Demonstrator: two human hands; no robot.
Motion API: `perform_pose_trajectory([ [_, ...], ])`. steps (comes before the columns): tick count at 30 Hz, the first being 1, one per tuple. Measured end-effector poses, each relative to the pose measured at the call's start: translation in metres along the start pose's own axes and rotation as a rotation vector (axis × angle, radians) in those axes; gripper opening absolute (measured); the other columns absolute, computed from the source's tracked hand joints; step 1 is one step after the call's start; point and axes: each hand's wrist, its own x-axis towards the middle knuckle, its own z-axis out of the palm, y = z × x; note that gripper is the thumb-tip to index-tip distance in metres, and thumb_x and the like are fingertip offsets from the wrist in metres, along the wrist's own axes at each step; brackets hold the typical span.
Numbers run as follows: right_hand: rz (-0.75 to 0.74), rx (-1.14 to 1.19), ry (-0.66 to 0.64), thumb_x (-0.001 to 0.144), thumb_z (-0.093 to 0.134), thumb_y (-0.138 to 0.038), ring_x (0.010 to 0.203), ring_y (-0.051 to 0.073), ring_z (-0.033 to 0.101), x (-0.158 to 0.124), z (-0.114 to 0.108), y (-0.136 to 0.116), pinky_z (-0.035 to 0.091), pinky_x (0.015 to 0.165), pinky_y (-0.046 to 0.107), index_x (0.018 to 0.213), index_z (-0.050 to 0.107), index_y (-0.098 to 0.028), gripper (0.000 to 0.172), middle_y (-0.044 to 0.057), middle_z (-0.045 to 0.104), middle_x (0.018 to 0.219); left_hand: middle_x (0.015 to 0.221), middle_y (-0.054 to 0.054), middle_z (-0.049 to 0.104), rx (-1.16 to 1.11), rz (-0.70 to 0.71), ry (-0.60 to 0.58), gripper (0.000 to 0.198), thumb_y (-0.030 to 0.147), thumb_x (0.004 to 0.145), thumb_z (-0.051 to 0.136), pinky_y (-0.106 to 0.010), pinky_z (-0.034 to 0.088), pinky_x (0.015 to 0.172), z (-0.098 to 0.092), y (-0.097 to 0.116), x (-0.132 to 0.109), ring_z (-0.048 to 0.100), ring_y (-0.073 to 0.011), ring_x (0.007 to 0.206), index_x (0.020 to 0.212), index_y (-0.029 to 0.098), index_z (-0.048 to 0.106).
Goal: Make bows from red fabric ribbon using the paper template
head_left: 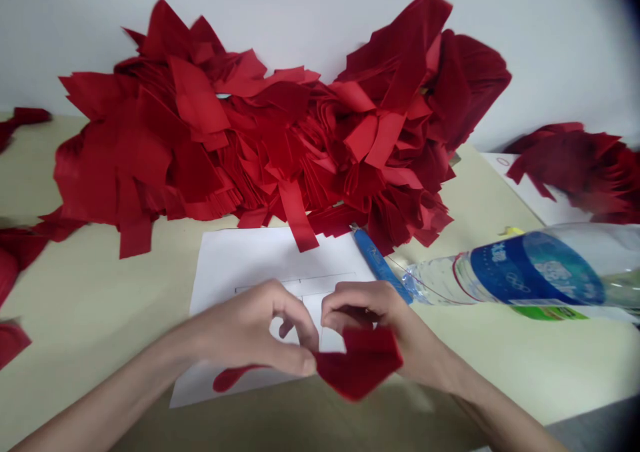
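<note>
My left hand (pixel 250 332) and my right hand (pixel 365 309) meet over a white paper sheet (pixel 235 259) with thin ruled lines on it. Both hands are closed in a pinch on one small red fabric piece (pixel 363 369), which hangs folded below the fingers near the table's front. A thin end of red fabric (pixel 230 377) lies on the sheet under my left hand.
A big heap of red fabric strips (pixel 270 125) fills the back of the beige table (pixel 75 305) against the wall. A blue pen (pixel 377 262) and a lying plastic water bottle (pixel 520 272) are at the right. More red pieces (pixel 585 162) lie far right and left.
</note>
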Motion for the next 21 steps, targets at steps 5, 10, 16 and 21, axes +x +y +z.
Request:
perform_pose_trajectory([
  [5,-0.235,-0.596,0.055,0.087,0.043,-0.006,0.057,0.013,0.048,0.000,0.017,-0.003,0.036,0.051,0.027,0.083,0.062,-0.012,0.021,0.003,0.056,0.070,0.062,0.001,0.061,0.332,-0.061,0.326,0.015,0.023,0.073,0.055,-0.027,0.034,0.056,0.011,-0.006,0.004,0.050,-0.0147,0.059,0.066,0.020,0.068],
  [10,-0.303,-0.704,0.397,0.088,0.044,-0.008,0.060,0.015,0.051,-0.003,0.033,0.003,0.037,0.052,0.028,0.095,0.062,-0.008,0.019,0.007,0.059,0.074,0.071,0.001,0.063,-0.118,-0.030,0.488,0.015,0.031,0.078,0.059,-0.026,0.040,0.064,0.005,-0.005,0.012,0.053,-0.0143,0.069,0.075,0.020,0.068],
  [16,0.032,-0.022,0.281,0.091,0.048,-0.020,0.051,0.007,0.041,-0.008,0.015,0.000,0.033,0.044,0.019,0.084,0.060,-0.017,0.014,-0.003,0.052,0.063,0.069,0.000,0.064,-0.428,0.037,0.219,0.009,0.028,0.071,0.066,-0.026,0.041,0.069,-0.001,0.002,0.005,0.056,-0.0150,0.072,0.071,0.019,0.069],
  [21,-0.090,-0.118,0.064,0.091,0.047,-0.018,0.057,0.007,0.047,-0.005,0.002,-0.005,0.037,0.051,0.019,0.078,0.060,-0.017,0.018,-0.002,0.054,0.069,0.077,0.002,0.066,0.118,-0.028,-0.018,0.006,0.027,0.068,0.067,-0.027,0.040,0.070,0.005,0.005,-0.004,0.056,-0.0177,0.076,0.072,0.022,0.069],
])
